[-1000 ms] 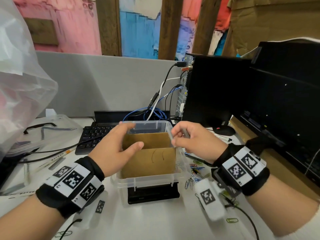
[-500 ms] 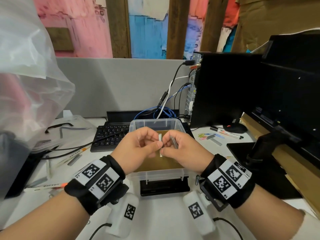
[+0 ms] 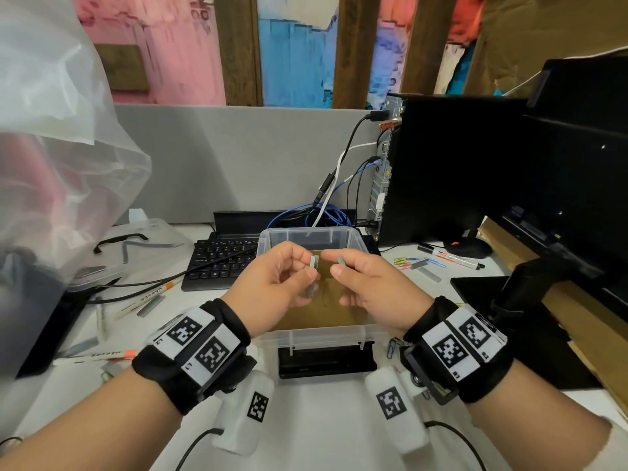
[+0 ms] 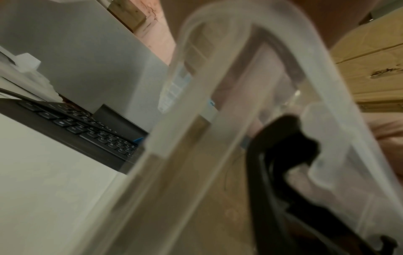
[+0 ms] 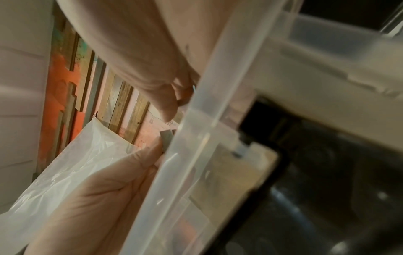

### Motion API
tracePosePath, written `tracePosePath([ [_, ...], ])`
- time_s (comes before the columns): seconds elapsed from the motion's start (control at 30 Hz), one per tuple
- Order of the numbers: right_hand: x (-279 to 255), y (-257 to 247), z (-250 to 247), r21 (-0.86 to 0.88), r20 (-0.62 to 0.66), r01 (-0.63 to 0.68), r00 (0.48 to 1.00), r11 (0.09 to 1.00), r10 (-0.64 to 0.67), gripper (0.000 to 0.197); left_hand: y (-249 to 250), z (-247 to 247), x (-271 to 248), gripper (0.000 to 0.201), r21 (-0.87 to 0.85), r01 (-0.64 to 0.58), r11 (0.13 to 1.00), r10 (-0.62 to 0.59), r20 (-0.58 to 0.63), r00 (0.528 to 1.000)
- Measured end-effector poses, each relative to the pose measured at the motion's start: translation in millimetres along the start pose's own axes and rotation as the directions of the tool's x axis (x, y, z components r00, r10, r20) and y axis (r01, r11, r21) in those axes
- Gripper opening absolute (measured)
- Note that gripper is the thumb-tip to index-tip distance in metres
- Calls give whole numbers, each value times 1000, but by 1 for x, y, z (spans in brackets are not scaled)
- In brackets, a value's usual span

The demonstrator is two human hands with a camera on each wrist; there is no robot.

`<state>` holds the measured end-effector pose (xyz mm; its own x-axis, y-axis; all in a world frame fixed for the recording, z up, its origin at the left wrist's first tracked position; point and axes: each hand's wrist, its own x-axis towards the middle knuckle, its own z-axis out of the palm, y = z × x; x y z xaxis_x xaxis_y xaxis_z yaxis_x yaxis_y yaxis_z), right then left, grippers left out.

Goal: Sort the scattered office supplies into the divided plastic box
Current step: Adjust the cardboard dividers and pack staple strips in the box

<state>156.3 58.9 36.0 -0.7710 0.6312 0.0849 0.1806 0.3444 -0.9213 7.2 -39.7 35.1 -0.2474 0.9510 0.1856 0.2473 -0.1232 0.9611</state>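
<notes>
The clear plastic box (image 3: 316, 338) stands at the desk's middle, with brown cardboard inside. Both hands hover over it. My left hand (image 3: 307, 270) pinches a grey staple strip (image 3: 312, 277) held upright. My right hand (image 3: 334, 264) pinches a second, shorter staple strip (image 3: 341, 260) a little to the right. The two strips are close together but apart. In the right wrist view the left hand's staple strip (image 5: 165, 140) shows just beside the box rim (image 5: 196, 138). The left wrist view shows mostly the blurred box wall (image 4: 218, 120).
Coloured paper clips (image 3: 404, 261), loose staple strips (image 3: 424, 266) and markers (image 3: 453, 257) lie right of the box. Pens (image 3: 149, 294) and a box lid (image 3: 142, 246) lie left. A keyboard (image 3: 217, 263) sits behind, a computer tower (image 3: 441, 164) and monitor (image 3: 577, 171) on the right, a plastic bag (image 3: 51, 147) on the left.
Both hands left the box's sides and came together above it. Since half a second ago they have drawn slightly apart, each with a staple strip.
</notes>
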Motion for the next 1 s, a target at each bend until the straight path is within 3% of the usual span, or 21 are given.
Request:
tracePosePath([
  [0.2,-2,2,-2,153,-100,117,990,981,-103,25,1,-2,-2,12,15,-20,1000,20,22,1000],
  [0.5,-5,1,-2,451,-145,145,986,880,-89,12,2,-2,-3,15,16,-20,1000,19,61,998],
  [1.0,-5,0,-7,593,-37,67,998,802,-57,16,3,-2,-3,16,72,-43,997,35,107,994],
])
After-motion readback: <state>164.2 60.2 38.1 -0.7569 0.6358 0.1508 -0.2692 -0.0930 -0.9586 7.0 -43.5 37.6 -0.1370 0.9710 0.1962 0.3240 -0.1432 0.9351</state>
